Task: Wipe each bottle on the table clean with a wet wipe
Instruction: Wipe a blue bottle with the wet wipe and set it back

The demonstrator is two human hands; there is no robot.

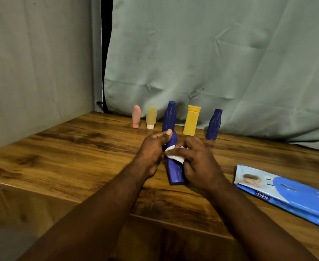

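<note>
My left hand (153, 149) grips the upper part of a dark blue bottle (174, 172) that lies tilted over the middle of the wooden table (70, 157), thumb up near its top. My right hand (198, 162) pinches a white wet wipe (173, 154) against the bottle's side. Along the back stand a pink bottle (136, 116), a pale yellow tube (151, 117), a blue bottle (169, 116), a yellow bottle (191, 120) and another blue bottle (214, 124).
A blue pack of wet wipes (290, 194) lies flat at the table's right front. A grey-green cloth (211, 63) hangs behind the bottles. A wall panel (38, 68) closes the left side.
</note>
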